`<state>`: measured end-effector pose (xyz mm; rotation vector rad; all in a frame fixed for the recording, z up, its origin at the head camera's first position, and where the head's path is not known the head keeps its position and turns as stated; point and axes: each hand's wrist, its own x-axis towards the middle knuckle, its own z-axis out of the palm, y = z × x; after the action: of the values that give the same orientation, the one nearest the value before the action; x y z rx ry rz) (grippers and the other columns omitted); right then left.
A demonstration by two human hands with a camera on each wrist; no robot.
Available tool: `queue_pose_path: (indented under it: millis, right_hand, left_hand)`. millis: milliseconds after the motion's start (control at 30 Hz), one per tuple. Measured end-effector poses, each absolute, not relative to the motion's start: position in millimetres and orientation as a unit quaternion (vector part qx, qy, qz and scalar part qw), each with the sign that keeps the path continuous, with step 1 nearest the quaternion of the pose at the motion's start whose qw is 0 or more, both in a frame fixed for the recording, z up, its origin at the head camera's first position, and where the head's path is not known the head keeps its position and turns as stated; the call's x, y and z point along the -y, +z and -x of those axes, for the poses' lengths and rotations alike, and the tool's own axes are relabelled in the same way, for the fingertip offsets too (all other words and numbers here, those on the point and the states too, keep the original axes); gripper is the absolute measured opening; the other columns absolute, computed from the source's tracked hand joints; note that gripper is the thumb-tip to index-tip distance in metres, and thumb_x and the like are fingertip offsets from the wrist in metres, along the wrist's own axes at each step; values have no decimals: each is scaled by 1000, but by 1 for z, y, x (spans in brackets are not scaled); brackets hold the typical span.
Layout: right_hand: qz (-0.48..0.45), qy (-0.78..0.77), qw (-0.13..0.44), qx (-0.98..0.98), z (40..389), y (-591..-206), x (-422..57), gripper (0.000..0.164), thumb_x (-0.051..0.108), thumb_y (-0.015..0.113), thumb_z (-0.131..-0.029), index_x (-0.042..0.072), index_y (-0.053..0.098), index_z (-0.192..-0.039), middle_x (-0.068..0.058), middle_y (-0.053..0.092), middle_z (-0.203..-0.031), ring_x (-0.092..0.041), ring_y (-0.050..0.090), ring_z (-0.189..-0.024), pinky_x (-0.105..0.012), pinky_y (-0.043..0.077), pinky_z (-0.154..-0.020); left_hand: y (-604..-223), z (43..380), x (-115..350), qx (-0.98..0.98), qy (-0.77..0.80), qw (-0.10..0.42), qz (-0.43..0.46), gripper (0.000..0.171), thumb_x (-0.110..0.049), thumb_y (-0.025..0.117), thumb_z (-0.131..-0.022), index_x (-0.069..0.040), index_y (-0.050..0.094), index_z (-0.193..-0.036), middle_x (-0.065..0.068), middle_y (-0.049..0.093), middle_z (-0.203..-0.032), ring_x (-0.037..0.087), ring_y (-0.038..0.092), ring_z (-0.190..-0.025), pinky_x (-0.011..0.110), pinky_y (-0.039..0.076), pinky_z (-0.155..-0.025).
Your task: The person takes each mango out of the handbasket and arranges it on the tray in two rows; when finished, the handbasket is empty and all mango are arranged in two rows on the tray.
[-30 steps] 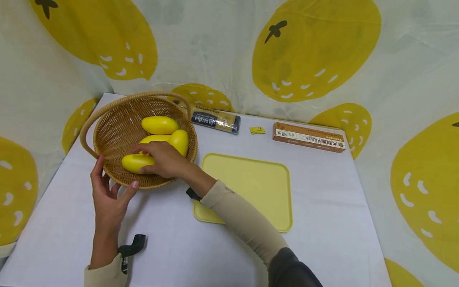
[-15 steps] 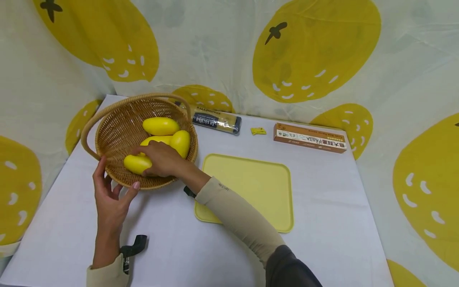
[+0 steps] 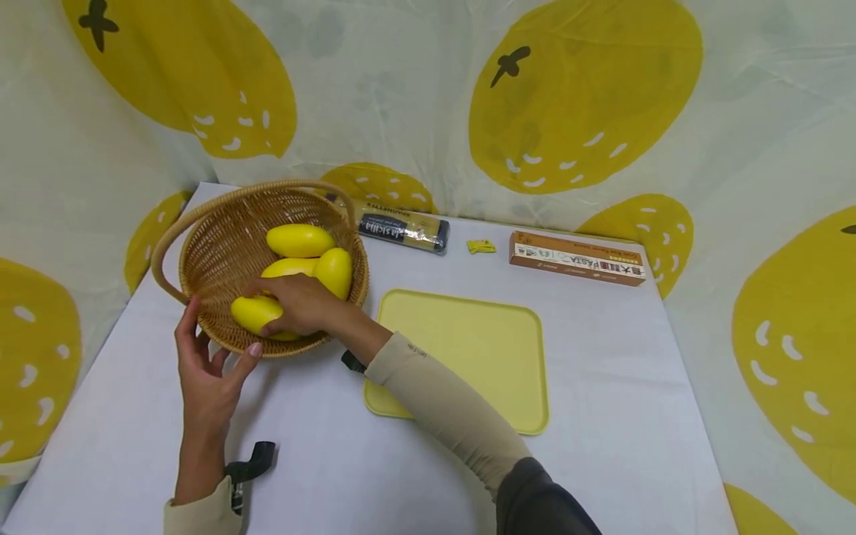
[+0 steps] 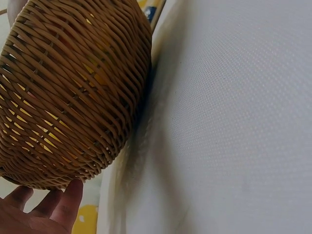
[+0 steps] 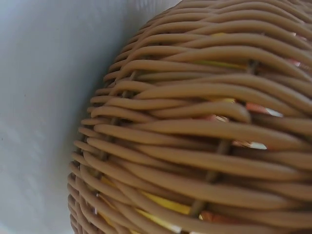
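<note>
A brown wicker basket with a tall handle stands at the left of the table, its opening tilted toward me. Inside lie several smooth yellow mangoes. My right hand reaches in and grips the nearest mango, fingers on its far side and thumb on the near side. Behind it are another mango and an upright-looking one by the right wall. My left hand holds the basket's near left side between thumb and fingers. In the left wrist view, its fingertips touch the woven wall.
A pale yellow tray lies right of the basket, partly under my right forearm. Along the back are a spaghetti packet, a small yellow sachet and a pasta box. A patterned cloth hangs behind.
The nearest mango has turned slightly in the basket, its right end now showing below my right hand. The right fingers have shifted a little on it; my left hand stays on the basket.
</note>
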<state>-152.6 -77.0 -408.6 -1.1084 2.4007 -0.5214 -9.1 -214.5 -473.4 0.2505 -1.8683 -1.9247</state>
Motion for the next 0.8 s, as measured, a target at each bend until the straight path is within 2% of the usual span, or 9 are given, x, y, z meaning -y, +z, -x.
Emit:
queue_pose_path:
  millis: [367,633,800]
  right_hand:
    - [412,-244,215,-851,148,-407,69,69,39,79,-96,32,49,-158,11,58,-154,-7,55,-137,-22,43,-114]
    - [380,-327,213,-839,149,-405,59,68,36,80,-96,34,51,-157,10,61,-150,-5,56,-133,-19,47,-108]
    - [374,-380,211,-819,147,-399,52,66,31,80,-96,29,52,-157,8,58,-153,-6,54,-136,-18,48,-109]
  left_hand:
    - [-474,7,214,684,-688,223,-95,105,16,79,-83,-21,29,-167,1,24,-174,30,32,-155,11,47,-109]
    - [-473,9,212,689,-682,222,-102,105,15,79,-83,-22,29,-167,1,24,-174,29,32,-155,11,47,-109]
    - [-473,8,213,689,-682,219,-110,105,14,80,-83,-23,30,-167,0,25,-174,30,31,-156,12,47,-111]
